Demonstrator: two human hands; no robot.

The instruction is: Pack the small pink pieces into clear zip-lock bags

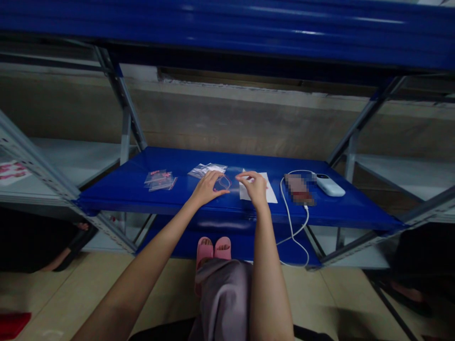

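My left hand (208, 188) is over the blue shelf, thumb and fingers apart, with a small clear bag (223, 183) at its fingertips. To its right my right hand (253, 185) has thumb and forefinger pinched together; whatever they hold is too small to make out. Under that hand lies a white paper sheet (270, 190) with small reddish pieces on it. Behind my left hand is a pile of clear bags (199, 170). Filled bags with red-pink bits (159, 180) lie further left.
On the shelf's right are a blurred phone (299, 189), a white cable (288, 213) and a pale power bank (330, 185). Metal posts (124, 104) frame the blue shelf (177, 201). Another blue shelf (227, 33) hangs above. People's limbs show at both sides.
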